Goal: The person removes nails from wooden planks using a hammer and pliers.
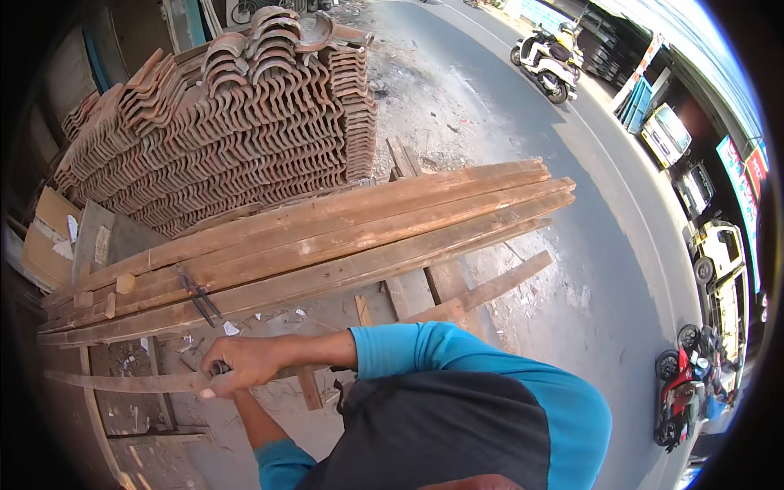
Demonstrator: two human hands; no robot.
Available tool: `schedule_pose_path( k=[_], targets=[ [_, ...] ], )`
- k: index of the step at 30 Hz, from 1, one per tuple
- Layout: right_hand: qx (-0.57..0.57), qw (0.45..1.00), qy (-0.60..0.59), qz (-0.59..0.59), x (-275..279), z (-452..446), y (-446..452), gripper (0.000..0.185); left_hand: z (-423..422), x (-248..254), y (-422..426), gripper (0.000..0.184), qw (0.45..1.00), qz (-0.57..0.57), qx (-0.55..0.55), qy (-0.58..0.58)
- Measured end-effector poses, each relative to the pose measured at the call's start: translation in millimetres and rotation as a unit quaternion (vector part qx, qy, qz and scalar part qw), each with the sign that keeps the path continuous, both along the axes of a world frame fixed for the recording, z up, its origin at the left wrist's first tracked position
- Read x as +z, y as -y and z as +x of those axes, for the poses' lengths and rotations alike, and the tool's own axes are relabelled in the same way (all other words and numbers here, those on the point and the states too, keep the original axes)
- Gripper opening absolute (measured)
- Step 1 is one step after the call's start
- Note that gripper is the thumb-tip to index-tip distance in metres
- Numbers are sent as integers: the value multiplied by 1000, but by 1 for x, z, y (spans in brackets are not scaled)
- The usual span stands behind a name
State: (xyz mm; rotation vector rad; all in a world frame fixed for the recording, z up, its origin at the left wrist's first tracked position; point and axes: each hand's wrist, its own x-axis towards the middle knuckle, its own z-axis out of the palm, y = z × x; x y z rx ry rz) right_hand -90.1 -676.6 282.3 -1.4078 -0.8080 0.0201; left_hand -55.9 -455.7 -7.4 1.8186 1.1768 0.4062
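My right hand [238, 363] is closed at the right end of the visible stretch of a thin wooden strip [122, 382], which runs out to the left. A small dark round end [219, 368] shows in the fist; its kind I cannot make out. Below the right hand, the forearm of my left hand [242, 398] comes up from the bottom; its fingers are hidden behind the right hand. Just above the hands, dark metal pincers [197, 296] lie across the long wooden beams [327, 245], handles toward me.
Stacked clay roof tiles [237, 139] stand behind the beams. Short planks [490, 287] lie beneath them at the right. A road [604, 220] runs along the right, with a white scooter [545, 65], a red motorcycle [678, 388] and several cars beside it.
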Motion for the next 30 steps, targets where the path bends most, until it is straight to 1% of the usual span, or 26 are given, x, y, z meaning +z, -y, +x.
schedule_pose_path(
  k=[2,3,5,7,8,9,10,11,12,13,14,15,16,17,18,19,20,22,23,24,25,26,27,28,29,30],
  targets=[
    [110,982,-27,-153,25,5,14,42,-3,-1,0,96,1000,-2,9,4],
    [122,980,-29,-154,31,5,18,42,-3,-2,-1,97,1000,-4,10,6],
    [152,971,-121,-139,38,5,25,37,-5,-4,-4,99,1000,-6,15,19],
    [187,965,-143,-113,33,13,26,37,-15,-12,-12,100,999,-16,21,38],
    [206,950,-198,-127,39,16,26,42,-18,-13,-14,101,998,-22,29,44],
    [196,939,-219,-177,43,22,26,43,-18,-12,-17,102,998,-23,35,38],
    [161,966,-145,-138,27,30,14,44,-18,-12,-18,103,998,-21,45,28],
    [156,958,-209,-118,36,30,4,44,-15,-14,-22,104,998,-21,52,23],
    [68,972,-186,-127,25,30,-13,42,-14,-10,-22,104,999,-2,46,-3],
    [60,978,-184,-82,18,33,-22,42,-13,-5,-22,103,999,16,39,-29],
    [41,980,-186,-65,15,29,-16,43,-11,-1,-21,103,997,35,34,-54],
    [40,978,-196,-50,18,12,12,42,-12,0,-14,101,998,44,51,-10],
    [34,980,-195,-32,27,-1,37,42,-11,2,-15,94,997,8,41,-60],
    [49,980,-193,-27,26,2,34,41,-9,5,-19,88,994,-29,32,-101],
    [52,979,-197,-19,26,1,33,40,-17,10,-8,88,992,-36,54,-108],
    [56,977,-204,-19,26,5,34,40,-23,20,7,87,993,-34,83,-77],
    [73,971,-226,-3,26,21,27,40,-15,33,-3,87,993,-16,113,-28],
    [81,961,-264,-3,20,39,6,40,-11,25,-15,86,994,-7,110,-21],
    [56,991,-48,-111,17,50,-16,40,-12,15,-9,86,995,-2,95,-18],
    [36,961,179,-210,15,59,-26,40,-12,10,-7,86,996,-1,91,-20],
    [38,960,180,-209,15,46,-1,40,-14,4,-7,87,997,-10,80,13],
    [65,994,-5,-90,14,20,37,36,-12,3,-14,89,996,-18,68,46],
    [111,977,-179,34,16,9,57,31,-3,22,-27,89,994,-11,89,59],
    [125,977,-171,38,14,-2,51,31,-3,50,-34,98,994,-46,89,35],
    [106,988,-112,-4,13,-4,50,32,-25,56,-1,108,992,-110,54,-28],
    [84,994,-52,-44,12,-5,49,34,-22,49,2,108,993,-101,57,-24]
  ],
)
